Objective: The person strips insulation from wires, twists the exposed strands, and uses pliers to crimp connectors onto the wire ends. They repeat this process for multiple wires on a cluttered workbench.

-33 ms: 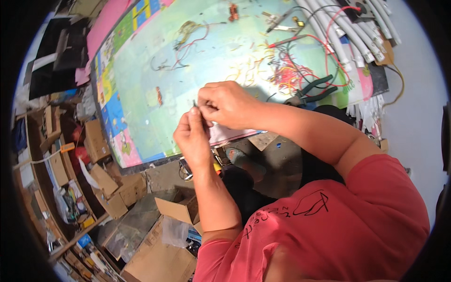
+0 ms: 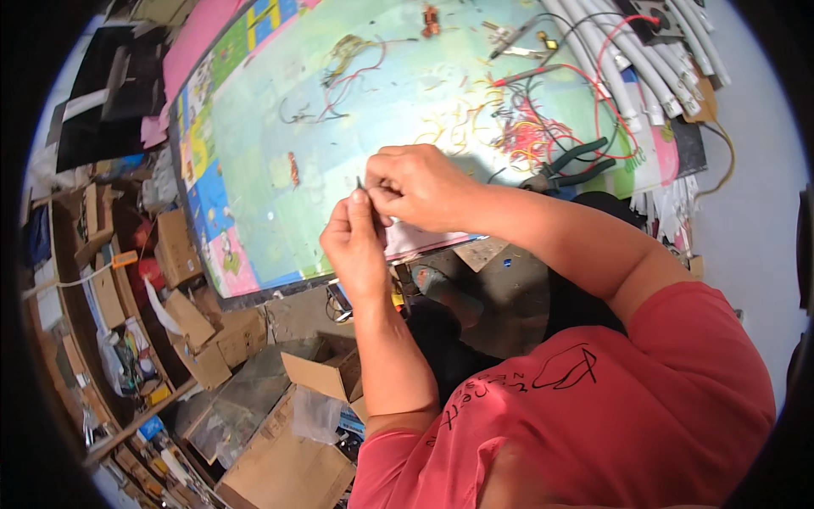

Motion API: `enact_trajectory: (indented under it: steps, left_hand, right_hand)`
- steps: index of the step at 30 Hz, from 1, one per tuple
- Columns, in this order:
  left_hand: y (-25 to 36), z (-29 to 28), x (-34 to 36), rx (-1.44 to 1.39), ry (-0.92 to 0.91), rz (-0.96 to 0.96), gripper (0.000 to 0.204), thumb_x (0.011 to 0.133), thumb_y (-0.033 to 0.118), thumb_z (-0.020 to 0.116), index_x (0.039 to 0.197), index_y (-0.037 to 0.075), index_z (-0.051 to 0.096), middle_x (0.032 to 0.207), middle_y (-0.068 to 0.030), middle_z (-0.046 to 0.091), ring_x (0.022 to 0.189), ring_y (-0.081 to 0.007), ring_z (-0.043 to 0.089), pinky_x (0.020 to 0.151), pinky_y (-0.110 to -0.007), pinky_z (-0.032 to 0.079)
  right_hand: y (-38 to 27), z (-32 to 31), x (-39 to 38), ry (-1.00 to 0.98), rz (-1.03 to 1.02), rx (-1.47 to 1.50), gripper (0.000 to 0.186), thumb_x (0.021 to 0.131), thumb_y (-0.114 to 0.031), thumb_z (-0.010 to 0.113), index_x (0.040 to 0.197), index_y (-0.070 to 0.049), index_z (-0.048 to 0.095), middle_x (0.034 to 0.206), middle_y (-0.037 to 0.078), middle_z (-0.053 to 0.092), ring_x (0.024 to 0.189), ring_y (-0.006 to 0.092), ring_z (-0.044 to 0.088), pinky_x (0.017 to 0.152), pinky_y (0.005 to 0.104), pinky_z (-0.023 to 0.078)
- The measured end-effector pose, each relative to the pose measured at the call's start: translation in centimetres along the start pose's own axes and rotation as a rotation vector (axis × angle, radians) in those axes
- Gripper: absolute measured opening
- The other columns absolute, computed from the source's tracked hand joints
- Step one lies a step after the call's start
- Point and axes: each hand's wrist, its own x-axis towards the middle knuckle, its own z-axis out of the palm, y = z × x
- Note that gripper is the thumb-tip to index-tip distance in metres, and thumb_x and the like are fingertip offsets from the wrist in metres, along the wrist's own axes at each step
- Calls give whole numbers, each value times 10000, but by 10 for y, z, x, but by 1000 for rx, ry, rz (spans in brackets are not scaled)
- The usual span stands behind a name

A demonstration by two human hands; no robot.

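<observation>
My left hand [image 2: 354, 242] and my right hand [image 2: 421, 185] meet over the near edge of the table, both closed in a pinch. Between their fingertips sticks up the tip of a small dark, thin piece [image 2: 359, 182]; its kind is too small to tell, and the fingers hide most of it. Beyond the hands lie a small copper-coloured part [image 2: 293, 168] and a bundle of thin wires [image 2: 343, 81]. To the right of my right hand rest pliers with dark green handles [image 2: 577, 163], beside a heap of short red and yellow wire pieces [image 2: 532, 131].
Red and black test leads [image 2: 543, 72] run across the table's far right, near several white tubes [image 2: 632, 81]. Another copper-coloured part [image 2: 431, 21] lies at the far edge. Left of the table stand shelves [image 2: 102, 339] and cardboard boxes [image 2: 176, 246]; an open carton [image 2: 292, 454] sits below.
The whole picture has shifted slightly to the right. Both hands keep the same pinch on the small dark piece.
</observation>
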Motion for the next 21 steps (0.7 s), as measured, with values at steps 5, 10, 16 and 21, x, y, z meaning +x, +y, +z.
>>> enact_trajectory:
  steps: [5, 10, 16, 21]
  left_hand:
    - [0, -4, 2, -75, -33, -62, 284, 988, 271, 550, 815, 52, 607, 622, -2, 532, 494, -64, 425, 442, -203, 312]
    - [1, -3, 1, -125, -55, -76, 264, 989, 271, 541, 867, 45, 601, 658, -11, 548, 531, -72, 450, 476, -209, 344]
    - [1, -4, 0, -105, -81, -55, 211, 975, 219, 568, 892, 28, 601, 684, -6, 554, 559, -68, 452, 501, -206, 349]
    - [-3, 2, -3, -56, -32, 62, 177, 963, 178, 592, 896, 15, 612, 700, 2, 558, 571, -56, 436, 502, -205, 334]
  right_hand:
    - [-8, 0, 2, 19, 93, 84, 106, 756, -94, 629, 737, 6, 598, 716, 162, 625, 662, 328, 636, 599, 399, 497]
    - [-7, -3, 3, -7, 145, 107, 105, 761, -92, 633, 756, 11, 614, 704, 170, 638, 634, 318, 639, 591, 382, 500]
    - [-7, -9, 5, -68, 82, 37, 133, 768, -115, 638, 766, 11, 595, 720, 156, 634, 651, 315, 631, 599, 383, 497]
    - [-9, -8, 3, -19, 55, 10, 141, 796, -104, 643, 769, 8, 561, 672, 91, 599, 561, 140, 558, 549, 306, 464]
